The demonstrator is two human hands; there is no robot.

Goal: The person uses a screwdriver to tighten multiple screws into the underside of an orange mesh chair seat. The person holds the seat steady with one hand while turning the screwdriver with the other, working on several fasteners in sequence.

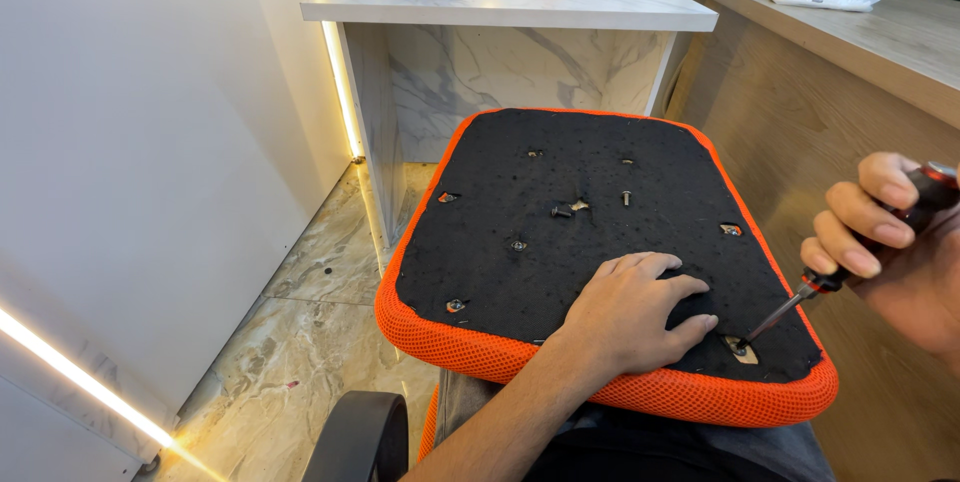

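The chair seat (560, 242) lay upside down across the person's lap, its black underside facing up and an orange mesh edge around it. Behind it stood a white marble table (520, 7), and a wooden counter (850, 52) was at the right. The left hand (630, 312) lay flat and open on the black fabric, near the front right corner. The right hand (885, 237) was closed around the handle of a screwdriver (840, 267), and its tip was in a screw hole (742, 347) just beside the left fingers. Two loose screws (562, 210) lay near the middle of the seat.
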